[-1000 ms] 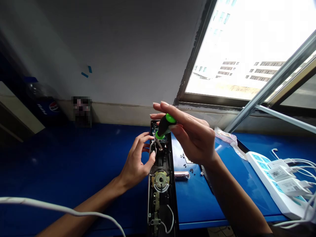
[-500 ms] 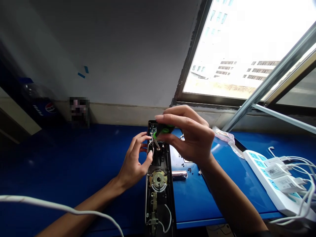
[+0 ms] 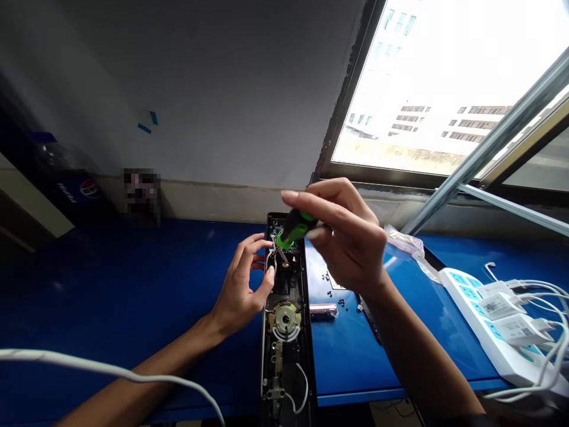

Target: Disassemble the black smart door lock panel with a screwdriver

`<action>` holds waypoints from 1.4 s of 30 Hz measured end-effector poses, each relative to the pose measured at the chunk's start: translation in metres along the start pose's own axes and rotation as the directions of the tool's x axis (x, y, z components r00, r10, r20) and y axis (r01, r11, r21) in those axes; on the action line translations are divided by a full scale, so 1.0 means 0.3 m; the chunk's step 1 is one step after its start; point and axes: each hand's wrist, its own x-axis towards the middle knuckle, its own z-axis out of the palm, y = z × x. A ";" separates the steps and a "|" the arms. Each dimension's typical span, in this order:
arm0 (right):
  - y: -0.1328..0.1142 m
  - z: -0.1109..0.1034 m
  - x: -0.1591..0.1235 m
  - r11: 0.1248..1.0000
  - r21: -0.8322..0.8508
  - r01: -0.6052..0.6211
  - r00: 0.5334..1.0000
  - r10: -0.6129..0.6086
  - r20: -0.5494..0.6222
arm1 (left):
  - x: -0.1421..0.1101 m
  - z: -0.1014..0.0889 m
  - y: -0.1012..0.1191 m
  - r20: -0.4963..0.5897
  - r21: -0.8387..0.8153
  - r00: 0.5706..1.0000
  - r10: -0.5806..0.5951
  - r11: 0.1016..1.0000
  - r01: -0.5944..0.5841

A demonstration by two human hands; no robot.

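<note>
A long black housing (image 3: 288, 290), opened and resembling a door lock body, lies on the blue table, its near end past the front edge. Inside are a circuit board (image 3: 278, 228) at the far end, white wires (image 3: 275, 261) and a round metal mechanism (image 3: 285, 320). My left hand (image 3: 243, 276) is at the housing's left edge, thumb and fingertips curled on the wires. In my right hand (image 3: 351, 240) is a black and green screwdriver (image 3: 297, 228), tilted over the board between thumb and fingers, the index finger stretched along the top. Its tip is hard to make out among the wires.
Small black screws (image 3: 341, 303) and a shiny cylindrical piece (image 3: 323, 311) lie right of the housing. Farther right are a plastic bag (image 3: 406, 243) and a white power strip (image 3: 471, 302) with chargers. A white cable (image 3: 111, 372) crosses the lower left; a cola bottle (image 3: 75, 184) stands back left.
My right hand has shifted slightly up and right, its fingers changing position on the screwdriver, so more of the handle shows. My left hand stays at the wires.
</note>
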 end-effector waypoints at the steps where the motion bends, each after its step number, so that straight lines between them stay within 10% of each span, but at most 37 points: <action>1: -0.003 0.000 0.000 1.000 0.027 -0.013 0.998 0.012 0.054 | 0.001 0.000 0.000 -0.003 -0.005 1.000 0.000 1.000 0.000; 9: 0.000 0.015 0.000 0.999 0.019 0.041 0.996 -0.040 -0.075 | 0.000 0.007 -0.005 -0.011 -0.002 1.000 0.016 1.000 -0.016; 15: -0.015 0.008 0.005 0.994 0.108 -0.009 0.992 -0.005 0.126 | 0.000 0.012 -0.010 -0.038 0.018 0.999 0.027 1.000 -0.026; 21: -0.005 0.019 0.005 0.999 -0.028 0.036 0.996 -0.038 -0.085 | -0.001 0.014 -0.011 -0.044 0.013 0.998 0.039 0.999 -0.038; 27: -0.012 0.018 0.006 0.988 0.149 0.031 0.989 -0.052 0.141 | 0.000 0.012 -0.019 -0.052 0.028 0.998 0.046 0.999 -0.045; 33: -0.014 0.037 0.004 0.998 0.039 0.048 0.995 -0.045 -0.084 | 0.003 0.009 -0.021 -0.040 -0.011 0.998 0.057 0.998 -0.057; 38: -0.026 0.030 0.011 0.990 0.142 0.016 0.987 -0.039 0.158 | -0.001 0.010 -0.017 -0.029 -0.017 0.999 0.039 0.999 -0.039; 42: -0.027 0.047 0.018 0.975 0.201 0.091 0.992 -0.107 0.068 | -0.005 0.012 -0.029 -0.021 -0.032 0.999 0.047 0.998 -0.048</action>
